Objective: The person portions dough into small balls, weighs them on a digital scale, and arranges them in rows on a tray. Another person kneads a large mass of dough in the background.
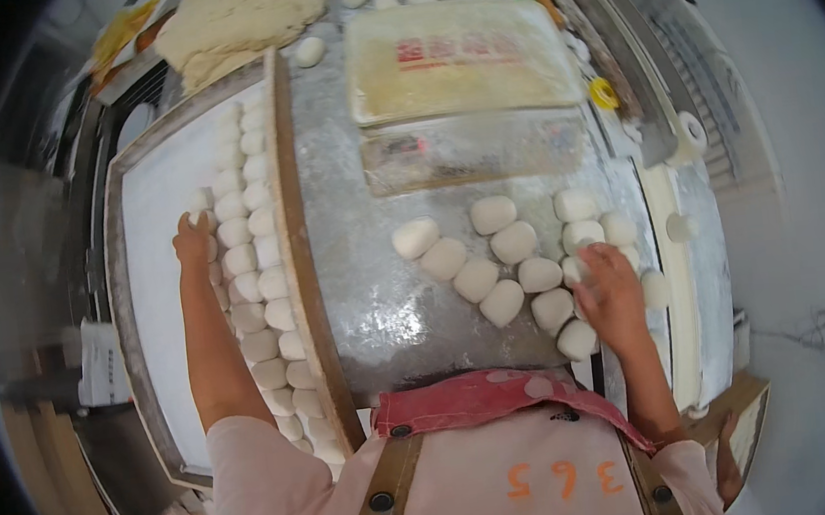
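dozens of white dough pieces (476,279), one tray (162,314), one dough slab (242,19), one wrapped box (464,76)

Bakery workroom with dough rounds (476,280)

Wide two-sided reach, seen from above: bare left forearm (212,344) extended well forward, leaning slightly outward; left hand (192,238) at far end, back uppermost, fingers bent downward. Bare right forearm (649,378) in shorter reach, angled inward toward body's midline; right hand (609,287) nearer torso, fingers curled, slightly blurred. Closeness of grip unclear on both sides.
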Demonstrator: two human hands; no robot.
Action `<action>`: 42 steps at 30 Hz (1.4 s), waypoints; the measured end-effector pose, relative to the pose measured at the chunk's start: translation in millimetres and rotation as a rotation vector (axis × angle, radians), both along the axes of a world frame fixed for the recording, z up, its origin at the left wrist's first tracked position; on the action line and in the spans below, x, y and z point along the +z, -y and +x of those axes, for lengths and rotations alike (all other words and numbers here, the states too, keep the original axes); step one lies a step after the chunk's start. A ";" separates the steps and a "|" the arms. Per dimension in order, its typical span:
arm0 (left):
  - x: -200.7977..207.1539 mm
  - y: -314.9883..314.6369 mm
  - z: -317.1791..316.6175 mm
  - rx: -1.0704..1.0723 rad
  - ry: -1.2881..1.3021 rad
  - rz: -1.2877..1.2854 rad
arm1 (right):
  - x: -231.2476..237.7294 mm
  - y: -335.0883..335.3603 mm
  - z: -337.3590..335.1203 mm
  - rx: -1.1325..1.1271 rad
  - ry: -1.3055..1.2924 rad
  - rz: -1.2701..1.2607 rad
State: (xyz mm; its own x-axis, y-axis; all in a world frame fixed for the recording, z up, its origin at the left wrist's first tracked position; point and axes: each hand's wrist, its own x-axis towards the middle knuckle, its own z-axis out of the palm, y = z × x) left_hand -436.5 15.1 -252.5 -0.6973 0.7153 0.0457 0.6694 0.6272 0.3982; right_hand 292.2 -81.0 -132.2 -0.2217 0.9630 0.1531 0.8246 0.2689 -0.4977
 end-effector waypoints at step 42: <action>108.0 36.1 407.4 -1.774 -0.227 -0.058 | -35.1 -48.8 187.5 -0.535 0.287 -0.220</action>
State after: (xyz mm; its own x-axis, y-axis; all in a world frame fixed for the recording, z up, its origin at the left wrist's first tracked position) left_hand -29.0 -20.9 -144.4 0.8462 0.5321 -0.0286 0.5248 -0.8230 0.2175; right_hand 479.7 -32.2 -167.2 0.2951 0.9539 -0.0545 0.9249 -0.2995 -0.2342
